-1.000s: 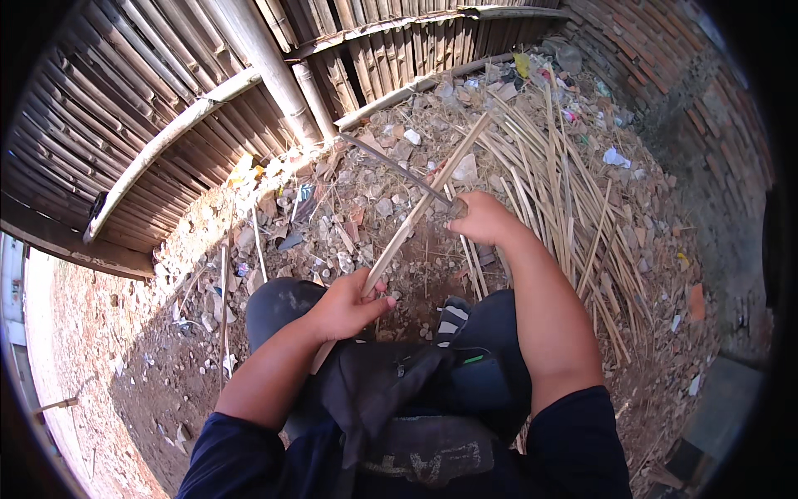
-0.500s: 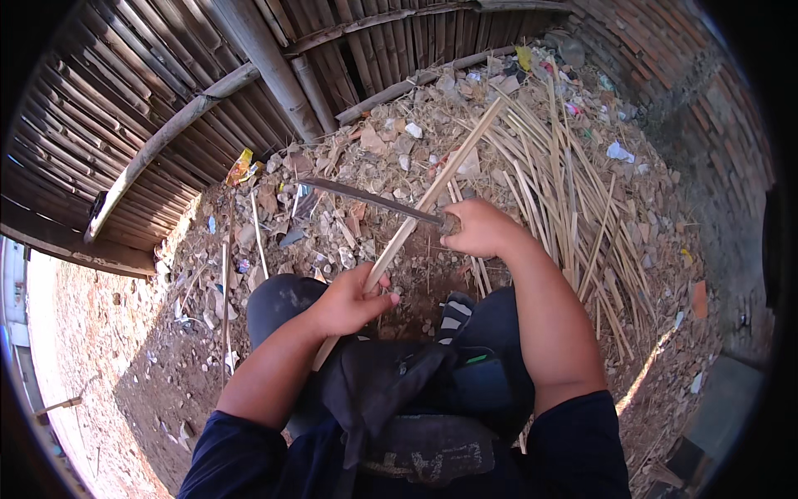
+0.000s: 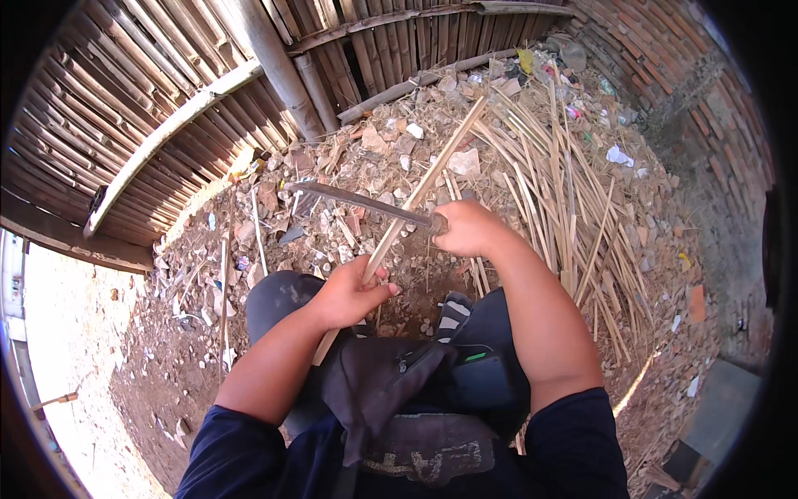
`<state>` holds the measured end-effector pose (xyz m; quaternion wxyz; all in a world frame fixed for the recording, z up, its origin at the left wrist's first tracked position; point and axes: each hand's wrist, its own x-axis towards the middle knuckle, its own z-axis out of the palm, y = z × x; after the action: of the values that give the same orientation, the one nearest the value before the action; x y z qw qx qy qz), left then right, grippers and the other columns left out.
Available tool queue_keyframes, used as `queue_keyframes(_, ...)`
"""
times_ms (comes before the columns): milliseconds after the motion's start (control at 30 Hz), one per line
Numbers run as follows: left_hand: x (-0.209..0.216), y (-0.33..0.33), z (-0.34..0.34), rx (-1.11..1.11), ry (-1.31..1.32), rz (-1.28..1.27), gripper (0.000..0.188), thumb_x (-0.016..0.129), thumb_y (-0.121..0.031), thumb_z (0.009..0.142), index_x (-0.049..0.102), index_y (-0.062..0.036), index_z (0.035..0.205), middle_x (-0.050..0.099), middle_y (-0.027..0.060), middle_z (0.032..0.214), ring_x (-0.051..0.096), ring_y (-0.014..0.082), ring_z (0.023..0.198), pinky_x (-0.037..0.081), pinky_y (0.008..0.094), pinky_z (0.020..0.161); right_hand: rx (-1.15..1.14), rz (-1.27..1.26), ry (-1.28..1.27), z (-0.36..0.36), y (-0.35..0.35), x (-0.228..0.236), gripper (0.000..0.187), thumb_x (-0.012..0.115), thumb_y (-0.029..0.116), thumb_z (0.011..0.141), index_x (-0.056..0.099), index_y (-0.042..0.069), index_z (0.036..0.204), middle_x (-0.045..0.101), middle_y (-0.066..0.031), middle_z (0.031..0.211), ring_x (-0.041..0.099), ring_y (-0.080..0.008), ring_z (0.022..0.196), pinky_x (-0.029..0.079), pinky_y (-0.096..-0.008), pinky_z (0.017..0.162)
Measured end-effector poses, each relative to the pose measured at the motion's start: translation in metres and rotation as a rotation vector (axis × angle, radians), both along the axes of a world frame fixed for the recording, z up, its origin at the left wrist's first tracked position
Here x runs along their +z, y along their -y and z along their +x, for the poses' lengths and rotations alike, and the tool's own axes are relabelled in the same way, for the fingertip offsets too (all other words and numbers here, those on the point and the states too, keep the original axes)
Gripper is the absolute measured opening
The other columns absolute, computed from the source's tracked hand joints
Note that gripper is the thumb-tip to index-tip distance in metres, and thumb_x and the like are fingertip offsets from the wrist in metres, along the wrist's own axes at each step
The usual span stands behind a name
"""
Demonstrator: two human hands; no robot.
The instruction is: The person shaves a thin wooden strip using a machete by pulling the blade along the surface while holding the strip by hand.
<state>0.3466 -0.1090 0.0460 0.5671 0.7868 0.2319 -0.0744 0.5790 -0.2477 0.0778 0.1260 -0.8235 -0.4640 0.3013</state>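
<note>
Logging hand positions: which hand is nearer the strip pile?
Right. The right hand, gripping the knife, is just left of the pile; the left hand, holding one strip, is farther left.

Stick and knife held above stony ground
The stick is gripped by the left hand; the knife, crossed over it, is held by the right hand, near piled sticks.

Right hand's brought the machete down the bamboo strip, nearer the left hand. Tip's swung leftward too.
</note>
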Motion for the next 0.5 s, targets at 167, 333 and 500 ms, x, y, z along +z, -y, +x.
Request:
queue_keyframes(167,-0.006,-0.001,-0.001,-0.001,0.046,-0.078,0.035,0.079,-0.027,0.091,0.056,-0.0058,0.104,0.054,-0.0019,0.069,0.05,0.0082,0.061,0.042,0.0294,0.055,-0.006,0.01,0.053,0.005,-0.001,0.001,0.033,0.07,0.023,0.076,0.073,0.01,0.107,0.073,-0.0205,0.101,0.07,-0.0389,0.099,0.056,-0.0485,0.086)
queue_keyframes(333,-0.008,-0.004,-0.002,0.032,0.002,-0.064,0.034,0.078,-0.029,0.092,0.056,-0.0066,0.103,0.056,-0.001,0.071,0.052,0.0085,0.063,0.044,0.029,0.057,-0.038,0.078,0.094,-0.013,-0.004,0.003,0.028,0.069,0.022,0.076,0.073,0.011,0.102,0.073,-0.0188,0.097,0.07,-0.0384,0.096,0.056,-0.0493,0.084)
queue_keyframes(500,-0.015,-0.003,-0.007,0.031,0.03,-0.114,0.031,0.068,-0.036,0.1,0.057,-0.0063,0.099,0.056,0.0006,0.072,0.052,0.0095,0.064,0.045,0.0307,0.058,-0.22,0.093,0.119,0.029,0.0,-0.012,0.031,0.068,0.02,0.078,0.071,0.006,0.106,0.073,-0.0207,0.094,0.071,-0.0385,0.091,0.056,-0.0481,0.083)
